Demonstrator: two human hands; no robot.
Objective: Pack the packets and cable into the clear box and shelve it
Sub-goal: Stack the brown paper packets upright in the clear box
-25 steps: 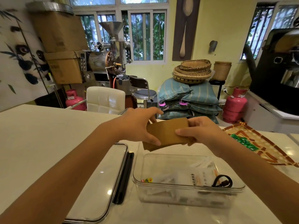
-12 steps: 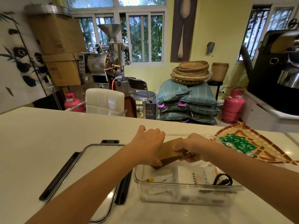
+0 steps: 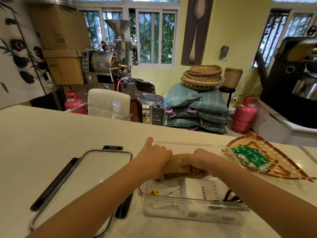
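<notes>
A clear plastic box (image 3: 190, 200) stands on the white table in front of me. White packets (image 3: 204, 189) lie inside it, and a black cable (image 3: 230, 197) sits coiled at its right end. Both hands hold a brown paper packet (image 3: 177, 166) low over the box's far half. My left hand (image 3: 154, 158) grips its left end and my right hand (image 3: 199, 162) grips its right end. The lower edge of the brown packet is hidden behind the hands.
The box's clear lid (image 3: 82, 182) with black clasps lies flat to the left. A woven tray (image 3: 267, 157) with several green sachets (image 3: 250, 156) sits at the right. Beyond the table's far edge stand a white chair (image 3: 109, 103), a stool and stacked sacks.
Both hands have carried the brown packet down from above the table into the box's opening. The view has tilted so more of the lid shows.
</notes>
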